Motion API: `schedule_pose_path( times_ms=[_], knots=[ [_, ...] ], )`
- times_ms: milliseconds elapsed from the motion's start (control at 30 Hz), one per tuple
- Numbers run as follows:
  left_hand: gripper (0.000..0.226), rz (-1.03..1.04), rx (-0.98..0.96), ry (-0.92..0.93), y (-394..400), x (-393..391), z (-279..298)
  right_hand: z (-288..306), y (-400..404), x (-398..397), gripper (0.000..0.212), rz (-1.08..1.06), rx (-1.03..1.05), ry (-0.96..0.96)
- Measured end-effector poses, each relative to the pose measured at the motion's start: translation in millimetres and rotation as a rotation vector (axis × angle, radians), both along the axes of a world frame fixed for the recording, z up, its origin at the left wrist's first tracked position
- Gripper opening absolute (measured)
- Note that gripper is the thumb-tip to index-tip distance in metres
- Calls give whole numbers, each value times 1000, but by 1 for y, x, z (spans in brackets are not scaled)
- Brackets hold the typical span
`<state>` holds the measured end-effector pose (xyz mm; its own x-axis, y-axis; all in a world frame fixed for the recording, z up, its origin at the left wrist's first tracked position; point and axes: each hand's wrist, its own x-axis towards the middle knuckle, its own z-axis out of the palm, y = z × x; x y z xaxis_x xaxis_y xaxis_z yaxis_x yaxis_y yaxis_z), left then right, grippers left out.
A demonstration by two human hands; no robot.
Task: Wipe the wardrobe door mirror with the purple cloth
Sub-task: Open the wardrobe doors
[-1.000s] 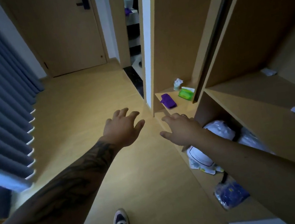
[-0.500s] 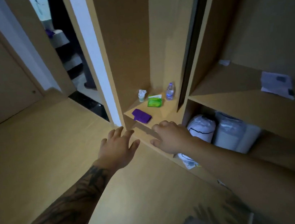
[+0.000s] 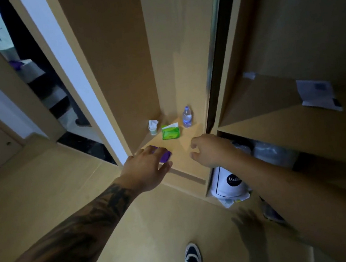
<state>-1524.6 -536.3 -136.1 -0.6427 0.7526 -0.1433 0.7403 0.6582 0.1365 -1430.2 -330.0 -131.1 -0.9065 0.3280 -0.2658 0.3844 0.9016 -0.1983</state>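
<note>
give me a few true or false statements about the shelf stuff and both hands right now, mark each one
1. The left hand is over the purple cloth on the low shelf. True.
2. The right hand holds the water bottle. False: it holds nothing, and the bottle stands upright at the back of the shelf.
3. The green wipes pack lies between the small white cup and the bottle. True.
4. The purple cloth lies on the floor. False: it lies at the shelf's front left.
5. A white bag sits in the compartment below the right forearm. True.
</note>
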Motion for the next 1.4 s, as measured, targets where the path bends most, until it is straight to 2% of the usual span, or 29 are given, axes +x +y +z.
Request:
schedule_pose_path(
  times_ms=[133, 367, 567, 667, 900, 1133, 1267, 1400],
  knots=[
    [54, -48, -113, 56, 24, -45, 17, 5, 20, -40, 42, -43, 3, 31],
    [52, -53, -54, 65, 85, -101, 37, 20, 53, -81, 39, -98, 37, 129],
    [51, -122, -20, 61, 142, -122, 33, 29, 77, -75, 39, -168, 59, 144],
    [50, -171, -11, 53, 164, -131, 32, 32, 87, -71, 32, -231, 66, 166],
    [52, -335, 61, 54, 196, -151, 38, 43, 89, -77, 29, -426, 89, 243],
    [56, -433, 89, 288, 209, -172, 59, 69, 74, -114, 39, -712, 108, 302],
    [55, -471, 120, 261, 211, -185, 66, 78, 69, -140, 41, -893, 91, 408],
    [55, -503, 153, 197, 211, -197, 62, 84, 70, -157, 32, -1048, 64, 517]
  ],
)
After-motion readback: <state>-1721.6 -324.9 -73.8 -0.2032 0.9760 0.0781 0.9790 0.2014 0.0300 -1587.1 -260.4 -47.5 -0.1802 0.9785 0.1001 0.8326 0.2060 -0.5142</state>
